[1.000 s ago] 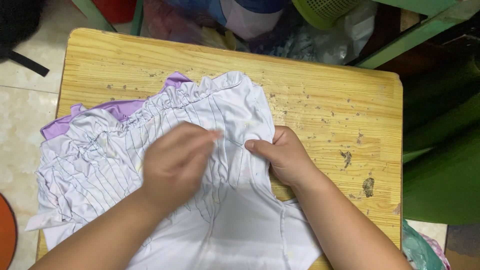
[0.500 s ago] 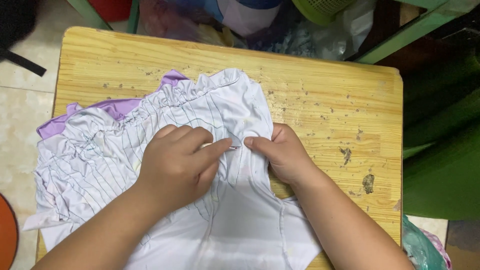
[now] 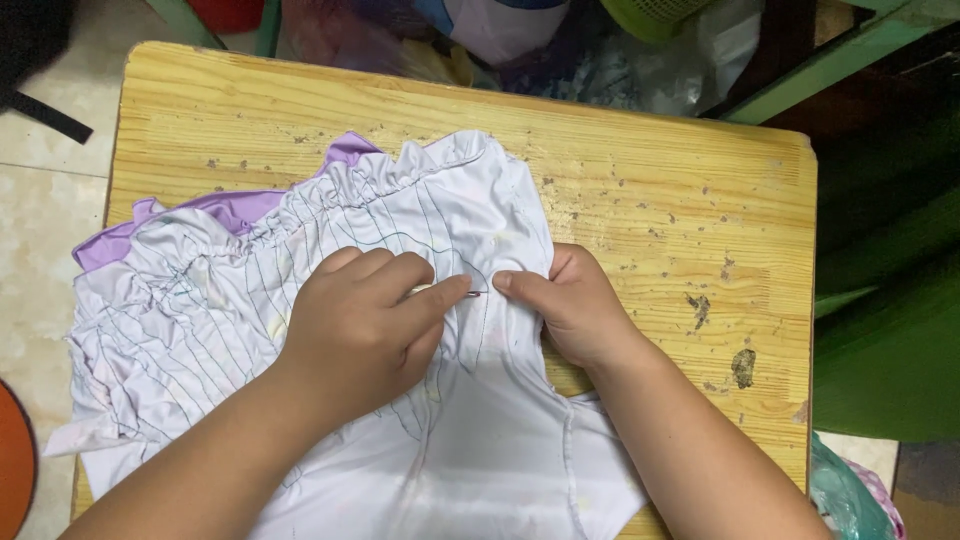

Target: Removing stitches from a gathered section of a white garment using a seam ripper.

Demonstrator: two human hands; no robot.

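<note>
A white garment (image 3: 330,400) with thin dark lines and a gathered ruffle edge lies spread over a wooden table (image 3: 650,190). A purple layer (image 3: 235,208) shows beneath its far left edge. My left hand (image 3: 365,325) rests on the cloth with its fingers curled. It pinches a small thin tool with a reddish tip (image 3: 477,293) between thumb and forefinger. The tip touches the cloth just left of my right thumb. My right hand (image 3: 570,305) presses down and pinches a fold of the white cloth near the garment's right edge.
The tabletop is yellow wood with dark specks and chipped spots on its right side (image 3: 742,366). Plastic bags and bundled cloth (image 3: 560,40) lie on the floor beyond the far edge. A green frame (image 3: 830,60) stands at the upper right. Pale floor tiles (image 3: 40,230) lie to the left.
My left hand has gone from lying flat on the cloth to curled fingers, with its forefinger and the thin tool brought up to my right thumb. My right hand has barely moved.
</note>
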